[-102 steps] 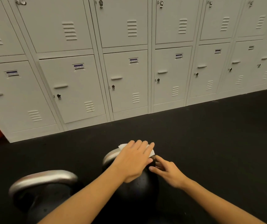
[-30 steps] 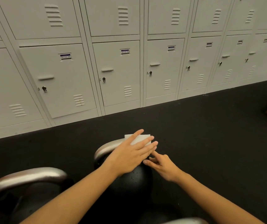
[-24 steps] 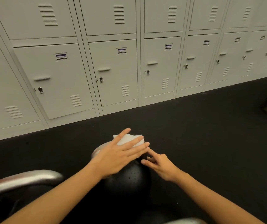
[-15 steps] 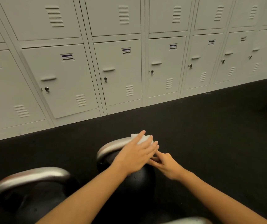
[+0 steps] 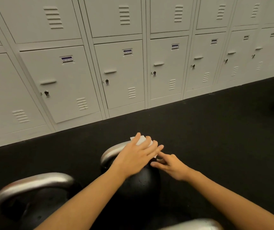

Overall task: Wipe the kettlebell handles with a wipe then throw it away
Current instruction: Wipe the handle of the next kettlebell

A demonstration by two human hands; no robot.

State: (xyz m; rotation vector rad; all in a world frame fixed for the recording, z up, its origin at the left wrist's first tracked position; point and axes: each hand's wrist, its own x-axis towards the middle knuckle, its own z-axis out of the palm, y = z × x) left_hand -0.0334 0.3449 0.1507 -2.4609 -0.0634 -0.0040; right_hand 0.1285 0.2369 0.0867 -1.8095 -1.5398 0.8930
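We press the wipe (image 5: pixel 141 140) flat under our open left hand (image 5: pixel 137 156) onto the middle kettlebell's handle (image 5: pixel 112 151); our right hand (image 5: pixel 170 165), fingers loose and empty, steadies alongside. Two more handles and the bin remain, we judge.

white wipe (image 5: pixel 141 141); silver handle (image 5: pixel 114 151) on black kettlebell (image 5: pixel 138 181); pale grey lockers (image 5: pixel 121 72); black floor (image 5: pixel 207 130).

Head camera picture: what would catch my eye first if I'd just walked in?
Probably the two hands at centre: the left hand presses a white wipe flat onto the silver handle of a black kettlebell, while the right hand touches it beside. Behind them, a wall of pale lockers lines the dark floor.
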